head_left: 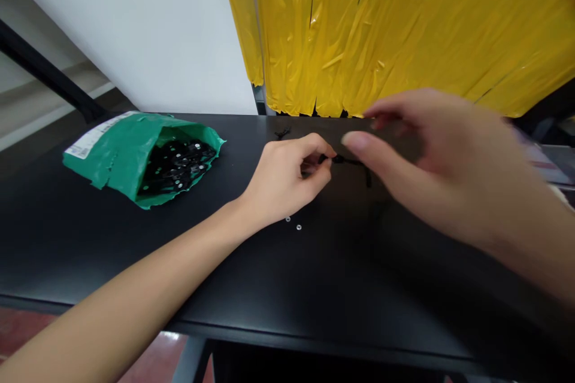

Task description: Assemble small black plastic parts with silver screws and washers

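My left hand (287, 176) rests on the black table (135, 251) with thumb and forefinger pinched on one end of a small black part (348, 161). My right hand (431, 155) hovers close above the part's other end, blurred, fingers spread and holding nothing that I can see. Two tiny silver pieces (293, 223) lie on the table just below my left wrist. Another small black part (282, 131) lies farther back.
A torn green mailer bag (121, 152) lies open at the left, filled with several black parts with silver dots. Yellow plastic sheeting (404, 30) hangs behind the table. The table's front edge runs along the bottom.
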The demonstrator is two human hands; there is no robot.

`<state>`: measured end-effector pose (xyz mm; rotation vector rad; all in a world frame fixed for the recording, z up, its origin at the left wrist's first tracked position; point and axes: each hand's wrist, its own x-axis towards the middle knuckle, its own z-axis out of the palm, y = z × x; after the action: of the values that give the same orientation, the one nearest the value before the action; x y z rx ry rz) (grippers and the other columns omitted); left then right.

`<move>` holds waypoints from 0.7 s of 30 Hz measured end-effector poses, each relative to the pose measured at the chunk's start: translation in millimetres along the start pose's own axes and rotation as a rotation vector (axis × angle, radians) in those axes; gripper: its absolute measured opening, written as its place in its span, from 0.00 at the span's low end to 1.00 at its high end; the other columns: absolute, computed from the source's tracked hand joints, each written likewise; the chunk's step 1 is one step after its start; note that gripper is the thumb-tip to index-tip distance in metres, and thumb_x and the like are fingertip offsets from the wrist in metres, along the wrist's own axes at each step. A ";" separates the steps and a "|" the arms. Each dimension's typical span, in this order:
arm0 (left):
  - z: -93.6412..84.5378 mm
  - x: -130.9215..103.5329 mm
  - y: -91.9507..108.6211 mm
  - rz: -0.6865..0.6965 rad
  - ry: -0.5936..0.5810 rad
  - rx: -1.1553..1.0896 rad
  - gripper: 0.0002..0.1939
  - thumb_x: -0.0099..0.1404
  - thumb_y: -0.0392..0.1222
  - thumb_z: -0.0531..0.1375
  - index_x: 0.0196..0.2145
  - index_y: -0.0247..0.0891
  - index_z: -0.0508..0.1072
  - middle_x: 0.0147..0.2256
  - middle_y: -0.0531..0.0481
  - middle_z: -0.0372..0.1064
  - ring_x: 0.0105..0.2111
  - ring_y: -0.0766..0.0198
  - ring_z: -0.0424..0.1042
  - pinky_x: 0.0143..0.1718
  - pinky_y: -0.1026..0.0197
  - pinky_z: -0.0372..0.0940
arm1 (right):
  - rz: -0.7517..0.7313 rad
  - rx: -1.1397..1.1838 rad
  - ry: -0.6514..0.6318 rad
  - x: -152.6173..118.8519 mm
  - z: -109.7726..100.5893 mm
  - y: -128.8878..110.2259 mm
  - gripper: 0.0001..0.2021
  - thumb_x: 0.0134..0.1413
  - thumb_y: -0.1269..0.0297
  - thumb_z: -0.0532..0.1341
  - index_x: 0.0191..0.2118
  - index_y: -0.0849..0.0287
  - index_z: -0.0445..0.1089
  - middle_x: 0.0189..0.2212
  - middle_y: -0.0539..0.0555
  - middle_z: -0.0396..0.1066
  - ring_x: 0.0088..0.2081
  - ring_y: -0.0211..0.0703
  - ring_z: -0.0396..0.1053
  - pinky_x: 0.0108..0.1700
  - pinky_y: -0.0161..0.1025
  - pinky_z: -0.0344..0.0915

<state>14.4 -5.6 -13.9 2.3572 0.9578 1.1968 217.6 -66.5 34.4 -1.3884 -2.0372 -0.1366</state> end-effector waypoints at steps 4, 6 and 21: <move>0.2 -1.4 -0.7 -0.018 0.065 -0.055 0.02 0.67 0.35 0.63 0.34 0.38 0.75 0.28 0.54 0.75 0.25 0.68 0.71 0.28 0.65 0.67 | 0.005 0.095 -0.141 24.8 37.1 20.0 0.19 0.70 0.46 0.61 0.36 0.56 0.77 0.29 0.55 0.77 0.35 0.51 0.72 0.37 0.43 0.59; 1.1 -2.4 -0.4 -0.018 0.063 -0.093 0.01 0.67 0.35 0.64 0.36 0.38 0.76 0.29 0.54 0.76 0.25 0.69 0.71 0.28 0.65 0.67 | 0.001 0.150 -0.127 15.6 44.2 23.1 0.19 0.72 0.49 0.59 0.34 0.56 0.76 0.25 0.51 0.74 0.30 0.46 0.70 0.34 0.41 0.57; 5.1 -5.6 -4.5 -0.033 0.082 -0.205 0.03 0.65 0.36 0.68 0.37 0.37 0.79 0.33 0.51 0.81 0.30 0.63 0.80 0.30 0.63 0.75 | 0.022 0.410 -0.154 -1.0 42.5 27.8 0.15 0.68 0.55 0.66 0.31 0.57 0.78 0.20 0.45 0.67 0.23 0.36 0.60 0.27 0.37 0.53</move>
<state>14.2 -6.1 -22.7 2.1403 0.8511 1.3208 222.3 -37.0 -6.6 -1.1886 -2.0261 0.3885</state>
